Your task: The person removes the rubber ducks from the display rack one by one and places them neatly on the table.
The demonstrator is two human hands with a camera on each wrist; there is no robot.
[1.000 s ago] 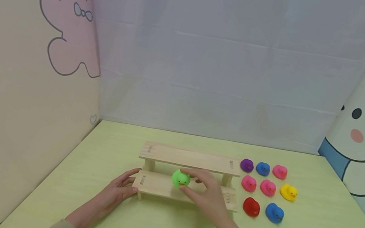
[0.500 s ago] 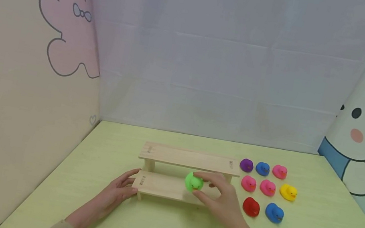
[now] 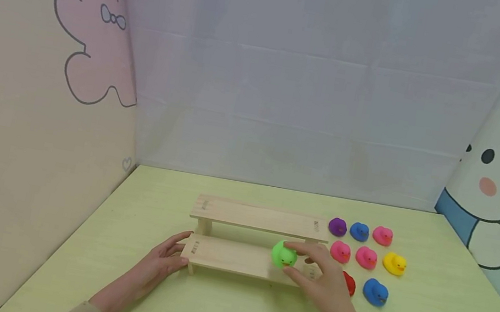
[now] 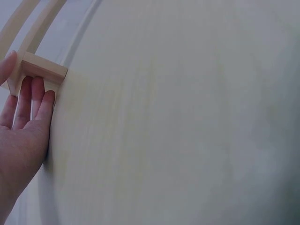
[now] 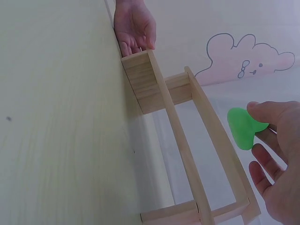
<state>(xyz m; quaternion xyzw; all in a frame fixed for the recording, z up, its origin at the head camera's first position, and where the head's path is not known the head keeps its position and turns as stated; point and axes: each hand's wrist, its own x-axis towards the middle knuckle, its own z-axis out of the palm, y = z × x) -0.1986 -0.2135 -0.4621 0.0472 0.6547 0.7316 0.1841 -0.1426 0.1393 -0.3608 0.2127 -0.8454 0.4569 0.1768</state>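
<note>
In the head view, a two-step wooden shelf (image 3: 232,257) stands mid-table. My right hand (image 3: 325,283) pinches a green rubber duck (image 3: 284,255) between thumb and fingers, over the right part of the lower step. The right wrist view has the duck (image 5: 241,129) held clear of the boards, its beak side turned away. At the shelf's left end, my left hand (image 3: 163,259) holds the lower step, thumb at the board and the other fingers by the end support. The left wrist view has those fingers (image 4: 26,101) against the wood.
Right of the shelf sit several rubber ducks: a purple one (image 3: 338,227), blue ones (image 3: 375,292), pink ones (image 3: 366,258) and a yellow one (image 3: 394,264). A red duck (image 3: 349,284) is partly behind my right hand. A pale curtain (image 3: 312,89) hangs behind the table.
My right hand has carried the green duck rightward along the lower step, and now covers part of the red duck. The left hand stays at the shelf's end.
</note>
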